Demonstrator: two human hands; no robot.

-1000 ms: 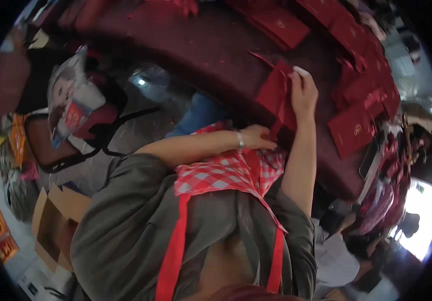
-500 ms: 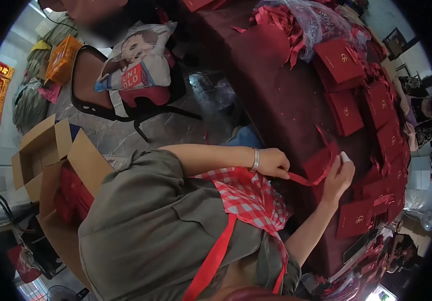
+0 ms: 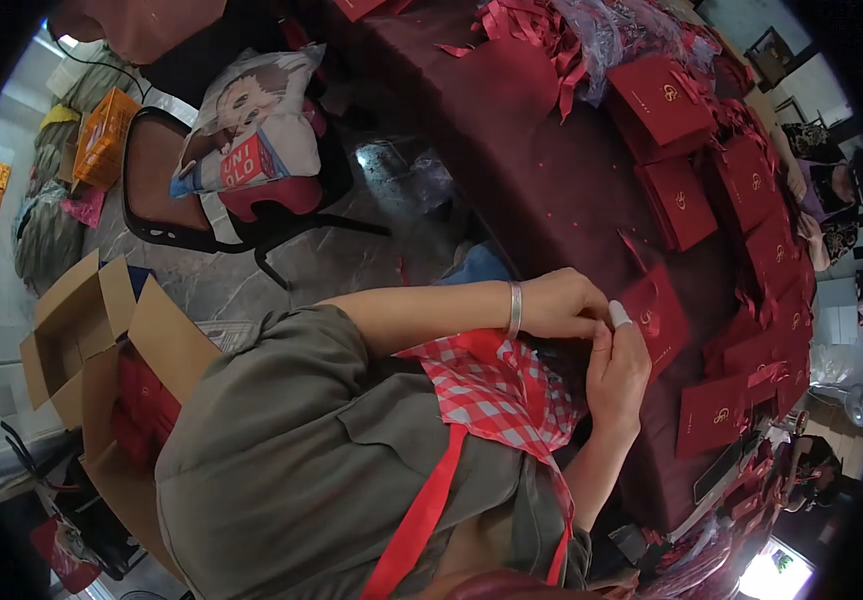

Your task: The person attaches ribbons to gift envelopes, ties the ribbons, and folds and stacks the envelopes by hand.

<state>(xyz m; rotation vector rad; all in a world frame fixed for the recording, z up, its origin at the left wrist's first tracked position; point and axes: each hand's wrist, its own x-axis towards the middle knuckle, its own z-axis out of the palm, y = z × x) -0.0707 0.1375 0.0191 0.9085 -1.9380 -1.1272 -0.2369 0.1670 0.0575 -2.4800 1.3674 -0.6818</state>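
Note:
My left hand (image 3: 563, 304), with a silver bangle (image 3: 515, 309) at its wrist, is closed in a pinch. My right hand (image 3: 619, 372) meets it fingertip to fingertip, also pinched, with a white cover (image 3: 619, 314) on one fingertip. The red ribbon seen between them a moment earlier is now mostly hidden by the fingers. Just beyond my hands a small red gift bag (image 3: 663, 338) with a gold emblem lies tilted on the table, partly covered by my right hand. A ribbon loop (image 3: 635, 250) stands up from it.
More red gift bags (image 3: 679, 203) line the far side of the dark red table (image 3: 511, 190). A heap of red ribbons (image 3: 521, 30) and clear plastic sits at one end. A chair (image 3: 161, 170) holds a printed cushion (image 3: 251, 130). Behind me is an open cardboard box (image 3: 176, 335). Another person's arm (image 3: 789, 165) shows opposite.
My hands have come together from holding the ribbon stretched apart. My right hand moved back toward my left, showing more of the bag's emblem side. The view has shifted slightly.

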